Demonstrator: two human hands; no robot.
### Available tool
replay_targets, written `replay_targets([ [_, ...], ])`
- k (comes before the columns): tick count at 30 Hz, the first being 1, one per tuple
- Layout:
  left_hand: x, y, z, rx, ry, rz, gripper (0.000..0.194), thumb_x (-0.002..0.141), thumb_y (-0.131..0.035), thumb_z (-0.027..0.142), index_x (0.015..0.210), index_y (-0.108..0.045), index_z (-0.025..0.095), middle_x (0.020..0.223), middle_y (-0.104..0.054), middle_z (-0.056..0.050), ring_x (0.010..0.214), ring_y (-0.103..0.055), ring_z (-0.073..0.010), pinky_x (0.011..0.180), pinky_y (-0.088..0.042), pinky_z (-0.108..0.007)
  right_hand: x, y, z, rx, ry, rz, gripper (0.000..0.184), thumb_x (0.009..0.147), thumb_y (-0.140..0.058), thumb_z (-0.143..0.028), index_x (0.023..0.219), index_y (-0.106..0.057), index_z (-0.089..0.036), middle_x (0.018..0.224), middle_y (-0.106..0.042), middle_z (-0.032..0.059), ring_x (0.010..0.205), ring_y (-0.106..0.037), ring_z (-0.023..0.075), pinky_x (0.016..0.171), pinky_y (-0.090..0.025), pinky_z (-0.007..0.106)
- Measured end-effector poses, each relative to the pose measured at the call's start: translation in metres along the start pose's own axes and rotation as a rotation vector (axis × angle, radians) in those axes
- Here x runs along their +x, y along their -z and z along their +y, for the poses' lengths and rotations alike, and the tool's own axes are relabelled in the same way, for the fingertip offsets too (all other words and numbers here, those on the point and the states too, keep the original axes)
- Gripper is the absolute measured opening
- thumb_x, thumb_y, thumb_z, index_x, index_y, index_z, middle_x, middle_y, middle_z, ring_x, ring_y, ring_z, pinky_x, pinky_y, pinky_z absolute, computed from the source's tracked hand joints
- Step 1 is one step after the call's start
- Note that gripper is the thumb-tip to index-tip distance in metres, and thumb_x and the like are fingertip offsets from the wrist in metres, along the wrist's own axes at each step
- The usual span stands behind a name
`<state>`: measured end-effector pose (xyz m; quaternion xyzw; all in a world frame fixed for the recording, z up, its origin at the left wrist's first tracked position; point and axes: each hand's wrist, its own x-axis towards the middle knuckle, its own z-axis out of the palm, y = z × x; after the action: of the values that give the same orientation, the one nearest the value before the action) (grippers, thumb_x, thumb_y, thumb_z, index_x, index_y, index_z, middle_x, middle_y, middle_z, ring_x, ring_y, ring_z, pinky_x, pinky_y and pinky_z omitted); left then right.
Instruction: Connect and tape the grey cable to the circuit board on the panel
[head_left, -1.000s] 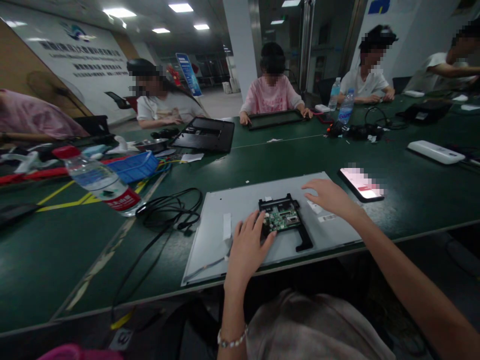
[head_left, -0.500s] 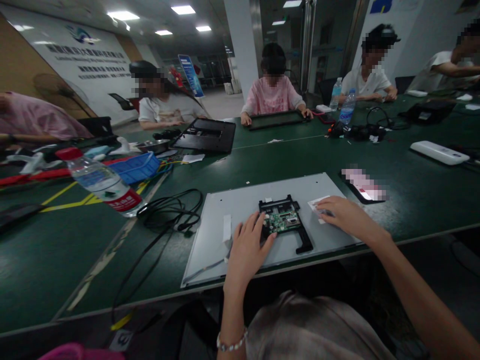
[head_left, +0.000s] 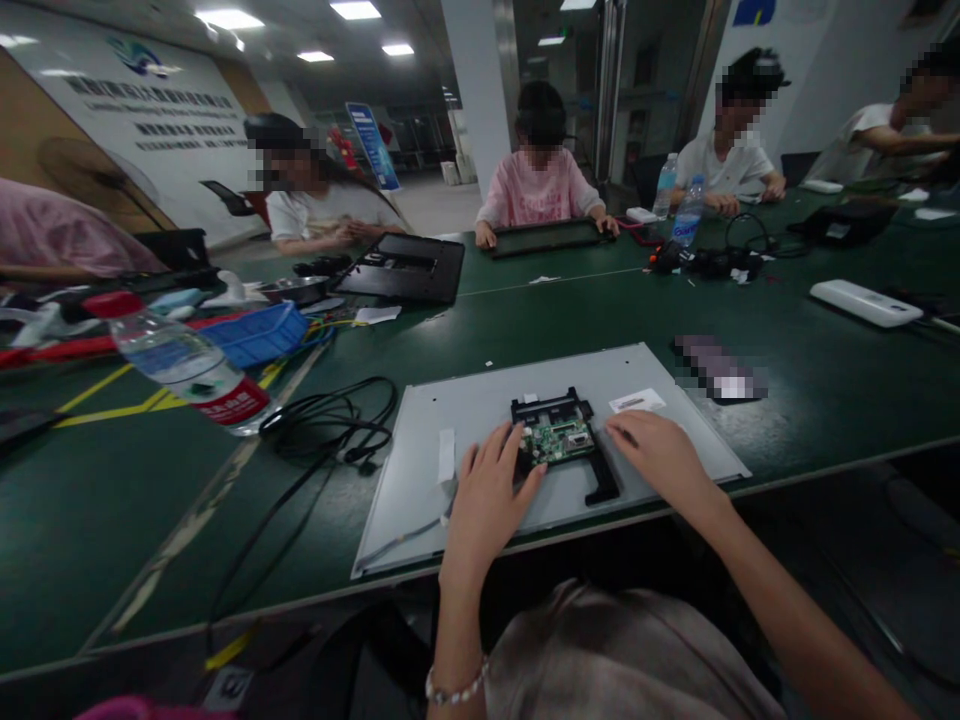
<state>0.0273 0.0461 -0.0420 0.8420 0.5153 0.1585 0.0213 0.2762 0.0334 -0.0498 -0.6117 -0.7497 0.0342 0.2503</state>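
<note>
A grey metal panel (head_left: 465, 410) lies flat on the green table in front of me. On it sits a black plastic bracket (head_left: 600, 480) that holds a small green circuit board (head_left: 559, 440). My left hand (head_left: 487, 500) rests on the panel with fingers spread, its fingertips touching the left edge of the board. My right hand (head_left: 660, 455) lies flat and open on the panel just right of the bracket. A white label (head_left: 637, 401) is stuck to the panel beyond my right hand.
A phone (head_left: 716, 368) lies right of the panel. Black cables (head_left: 330, 420), a lying water bottle (head_left: 187, 370) and a blue basket (head_left: 259, 333) are to the left. Other people sit across the table with black panels (head_left: 405, 268). A white device (head_left: 866, 302) lies far right.
My right hand has come back from the panel's far right corner, near the phone, to the spot beside the bracket. My left hand stayed on the board.
</note>
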Motion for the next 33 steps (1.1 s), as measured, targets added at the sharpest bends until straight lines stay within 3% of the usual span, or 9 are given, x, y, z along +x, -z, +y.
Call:
replay_targets([
  [3,0.001,-0.001,-0.001,0.003,0.002,0.006,0.052,0.095,-0.04,0.045,0.141,-0.036,0.022,0.147,-0.043,-0.01,0.136,-0.039,-0.0246,0.113,-0.028,-0.048,0.001,0.002,-0.002,0.064,0.041,-0.033,0.025,0.093,-0.046,-0.031,0.102,-0.067,-0.021,0.109,-0.07,0.0085,0.103,-0.063,0.0239,0.091,-0.049,0.037],
  [5,0.001,-0.001,-0.001,0.005,0.001,0.007,0.052,0.095,-0.04,0.045,0.141,-0.036,0.023,0.147,-0.043,-0.01,0.136,-0.039,-0.0244,0.113,-0.028,-0.047,0.003,0.01,0.013,0.096,0.021,0.007,0.03,0.094,-0.043,-0.034,0.108,-0.065,-0.02,0.113,-0.069,0.009,0.106,-0.063,0.0235,0.094,-0.048,0.037],
  [11,0.002,0.0,-0.001,0.018,0.002,-0.003,0.052,0.095,-0.041,0.044,0.141,-0.036,0.022,0.147,-0.043,-0.01,0.136,-0.039,-0.0239,0.113,-0.029,-0.047,0.009,0.045,0.116,-0.173,-0.239,0.187,0.039,0.092,-0.035,-0.024,0.124,-0.052,-0.009,0.116,-0.065,0.0196,0.106,-0.062,0.0298,0.093,-0.047,0.044],
  [13,0.003,0.0,-0.001,0.018,0.004,-0.004,0.052,0.094,-0.041,0.044,0.141,-0.036,0.022,0.147,-0.043,-0.01,0.136,-0.039,-0.0241,0.113,-0.028,-0.047,0.01,0.05,0.145,-0.236,-0.255,0.202,0.04,0.09,-0.036,-0.022,0.123,-0.051,-0.006,0.119,-0.062,0.0221,0.113,-0.057,0.0308,0.096,-0.045,0.043],
  [17,0.005,-0.001,-0.002,0.02,0.004,0.001,0.052,0.094,-0.041,0.045,0.142,-0.036,0.023,0.147,-0.043,-0.01,0.135,-0.041,-0.0245,0.113,-0.028,-0.048,0.008,0.048,0.171,-0.275,-0.27,0.124,0.038,0.089,-0.036,-0.021,0.122,-0.052,-0.011,0.122,-0.062,0.0197,0.117,-0.055,0.0299,0.098,-0.042,0.046],
  [20,0.006,-0.002,-0.003,0.028,-0.001,0.005,0.052,0.094,-0.041,0.045,0.141,-0.036,0.024,0.147,-0.044,-0.009,0.135,-0.041,-0.0249,0.112,-0.029,-0.047,0.004,0.046,0.176,-0.237,-0.298,0.122,0.037,0.09,-0.036,-0.024,0.122,-0.052,-0.014,0.125,-0.061,0.0167,0.116,-0.056,0.0296,0.099,-0.041,0.048],
  [25,0.007,-0.001,-0.004,0.043,0.001,-0.009,0.052,0.094,-0.04,0.045,0.141,-0.036,0.023,0.147,-0.044,-0.009,0.134,-0.042,-0.025,0.112,-0.029,-0.047,-0.006,0.056,0.168,-0.082,-0.291,0.306,0.041,0.091,-0.038,-0.026,0.128,-0.047,-0.012,0.126,-0.059,0.0177,0.117,-0.056,0.0285,0.101,-0.041,0.045],
  [28,0.008,-0.002,-0.004,0.055,0.007,-0.013,0.052,0.094,-0.04,0.046,0.141,-0.036,0.023,0.147,-0.043,-0.009,0.134,-0.042,-0.0249,0.112,-0.029,-0.047,-0.016,0.055,0.144,0.021,-0.262,0.378,0.041,0.091,-0.04,-0.028,0.129,-0.047,-0.015,0.128,-0.059,0.0157,0.117,-0.056,0.0277,0.101,-0.042,0.046],
  [33,0.007,-0.003,-0.005,0.064,-0.004,0.002,0.053,0.094,-0.04,0.047,0.141,-0.037,0.023,0.148,-0.043,-0.009,0.134,-0.042,-0.0255,0.112,-0.029,-0.047,-0.023,0.041,0.085,0.123,-0.153,0.31,0.041,0.091,-0.042,-0.029,0.13,-0.048,-0.019,0.129,-0.059,0.0125,0.12,-0.054,0.0262,0.103,-0.042,0.047],
])
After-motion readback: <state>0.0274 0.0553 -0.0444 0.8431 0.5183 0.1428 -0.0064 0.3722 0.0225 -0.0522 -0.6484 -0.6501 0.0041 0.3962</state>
